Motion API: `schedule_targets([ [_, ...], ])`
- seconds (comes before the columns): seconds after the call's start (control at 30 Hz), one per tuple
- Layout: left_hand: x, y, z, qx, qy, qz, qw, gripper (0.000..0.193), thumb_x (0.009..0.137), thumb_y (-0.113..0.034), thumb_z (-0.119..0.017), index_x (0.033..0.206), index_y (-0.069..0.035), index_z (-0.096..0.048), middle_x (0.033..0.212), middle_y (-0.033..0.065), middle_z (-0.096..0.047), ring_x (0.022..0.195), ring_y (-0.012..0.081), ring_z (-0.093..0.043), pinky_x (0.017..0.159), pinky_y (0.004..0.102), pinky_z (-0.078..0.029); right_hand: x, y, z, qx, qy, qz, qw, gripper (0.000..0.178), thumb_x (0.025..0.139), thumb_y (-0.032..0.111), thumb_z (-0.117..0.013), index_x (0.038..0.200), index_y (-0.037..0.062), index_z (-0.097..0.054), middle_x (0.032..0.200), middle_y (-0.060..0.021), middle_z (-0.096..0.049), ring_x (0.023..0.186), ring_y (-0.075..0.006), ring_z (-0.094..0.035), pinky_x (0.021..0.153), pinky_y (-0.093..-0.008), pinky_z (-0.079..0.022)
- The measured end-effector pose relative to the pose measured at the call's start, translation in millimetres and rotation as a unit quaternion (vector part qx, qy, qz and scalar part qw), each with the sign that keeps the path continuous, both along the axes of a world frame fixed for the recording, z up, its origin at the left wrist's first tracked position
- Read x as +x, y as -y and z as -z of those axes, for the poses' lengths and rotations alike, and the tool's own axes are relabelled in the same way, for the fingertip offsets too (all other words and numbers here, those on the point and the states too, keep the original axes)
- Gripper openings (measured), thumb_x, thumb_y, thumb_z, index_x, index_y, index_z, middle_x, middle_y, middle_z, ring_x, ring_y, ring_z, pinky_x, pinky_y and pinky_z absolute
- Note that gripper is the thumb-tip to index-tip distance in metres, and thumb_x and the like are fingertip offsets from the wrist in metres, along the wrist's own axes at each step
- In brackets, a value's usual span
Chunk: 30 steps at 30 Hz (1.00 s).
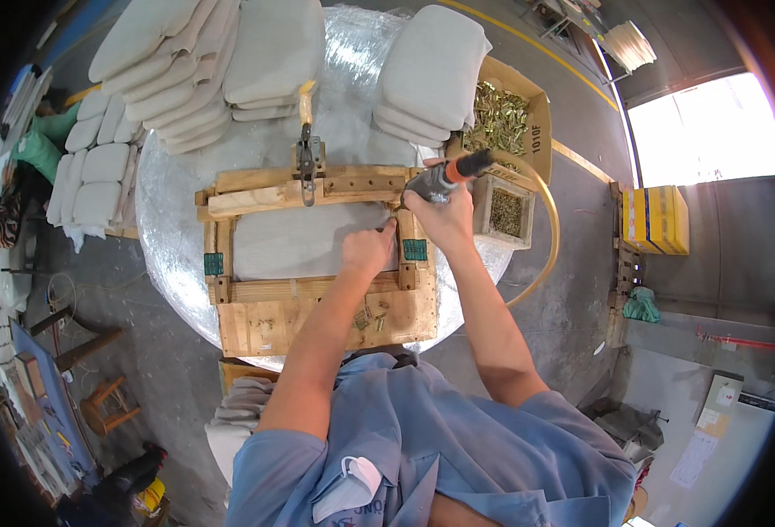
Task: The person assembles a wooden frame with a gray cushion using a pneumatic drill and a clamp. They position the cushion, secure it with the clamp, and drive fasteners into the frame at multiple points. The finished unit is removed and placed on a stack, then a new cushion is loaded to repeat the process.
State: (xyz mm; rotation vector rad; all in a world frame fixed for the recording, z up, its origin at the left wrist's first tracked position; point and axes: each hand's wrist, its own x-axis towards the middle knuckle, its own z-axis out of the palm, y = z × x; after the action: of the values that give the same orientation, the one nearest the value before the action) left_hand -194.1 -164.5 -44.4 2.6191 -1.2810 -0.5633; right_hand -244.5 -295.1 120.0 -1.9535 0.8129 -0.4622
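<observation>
My right hand (447,218) is wrapped around a dark air-powered driver (433,183) with an orange collar. A yellowish air hose (550,220) curves away from its back end. The tool's front end is over the far right corner of a wooden frame jig (326,321). Inside the jig lies a grey fabric-covered cushion panel (295,237). My left hand (368,253) rests on the panel's right part, fingers bent together close to that corner; what they may pinch is hidden. A toggle clamp (307,158) with a yellow handle is mounted on the jig's far rail.
Stacks of grey cushions (433,66) stand behind the jig on a film-wrapped round table (172,237). To the right are a cardboard box (541,145) of brass-coloured hardware and a smaller box (484,220) of small fasteners. A few loose metal pieces (370,318) lie on the jig's near board.
</observation>
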Motion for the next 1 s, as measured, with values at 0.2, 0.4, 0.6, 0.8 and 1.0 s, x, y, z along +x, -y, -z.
schedule_targets([
  [0.2, -3.0, 3.6, 3.5, -0.021, 0.010, -0.009, 1.000, 0.046, 0.106, -0.035, -0.056, 0.151, -0.031, -0.061, 0.080, 0.0094, -0.078, 0.073, 0.0332, -0.077, 0.064, 0.0503, -0.060, -1.3, 37.5, 35.9, 0.015, 0.064, -0.041, 0.997, 0.054, 0.082, 0.008, -0.086, 0.129, 0.0049, -0.061, 0.102, -0.0041, -0.075, 0.095, -0.0123, -0.072, 0.087, -0.0319, -0.059],
  [0.4, -3.3, 0.6, 7.7, -0.058, 0.006, -0.013, 0.998, 0.039, 0.108, -0.035, -0.053, 0.144, -0.027, -0.066, 0.082, 0.0118, -0.078, 0.076, 0.0356, -0.077, 0.064, 0.0525, -0.060, -0.9, 43.3, 42.2, 0.041, 0.037, -0.051, 0.997, 0.053, 0.081, 0.006, -0.087, 0.127, 0.0054, -0.061, 0.102, -0.0027, -0.074, 0.095, -0.0117, -0.070, 0.086, -0.0321, -0.058],
  [0.6, 0.7, -6.7, -36.5, -0.012, -0.077, -0.044, 0.996, 0.038, 0.114, -0.026, -0.039, 0.126, -0.009, -0.071, 0.108, 0.0178, -0.081, 0.100, 0.0376, -0.079, 0.082, 0.0535, -0.061, -5.8, 32.1, 45.5, 0.041, 0.106, -0.051, 0.992, 0.054, 0.079, 0.012, -0.088, 0.126, 0.0084, -0.063, 0.103, -0.0041, -0.073, 0.095, -0.0151, -0.070, 0.086, -0.0352, -0.058],
  [0.8, -14.1, -9.6, -13.7, -0.167, -0.052, -0.069, 0.982, 0.035, 0.101, -0.032, -0.058, 0.128, -0.020, -0.076, 0.099, 0.0180, -0.079, 0.085, 0.0395, -0.076, 0.074, 0.0538, -0.060, -36.2, 37.5, 60.9, -0.012, 0.140, -0.032, 0.990, 0.057, 0.084, 0.006, -0.086, 0.133, 0.0036, -0.058, 0.103, -0.0043, -0.069, 0.095, -0.0140, -0.068, 0.091, -0.0316, -0.056],
  [1.0, -19.4, -59.0, 30.7, -0.430, -0.295, -0.354, 0.777, 0.029, 0.105, -0.027, -0.061, 0.123, -0.009, -0.073, 0.094, 0.0163, -0.078, 0.087, 0.0300, -0.078, 0.077, 0.0457, -0.062, -28.6, 5.1, 66.3, 0.054, 0.185, -0.081, 0.978, 0.058, 0.083, -0.002, -0.086, 0.134, 0.0039, -0.059, 0.104, -0.0049, -0.068, 0.095, -0.0137, -0.067, 0.090, -0.0310, -0.055],
])
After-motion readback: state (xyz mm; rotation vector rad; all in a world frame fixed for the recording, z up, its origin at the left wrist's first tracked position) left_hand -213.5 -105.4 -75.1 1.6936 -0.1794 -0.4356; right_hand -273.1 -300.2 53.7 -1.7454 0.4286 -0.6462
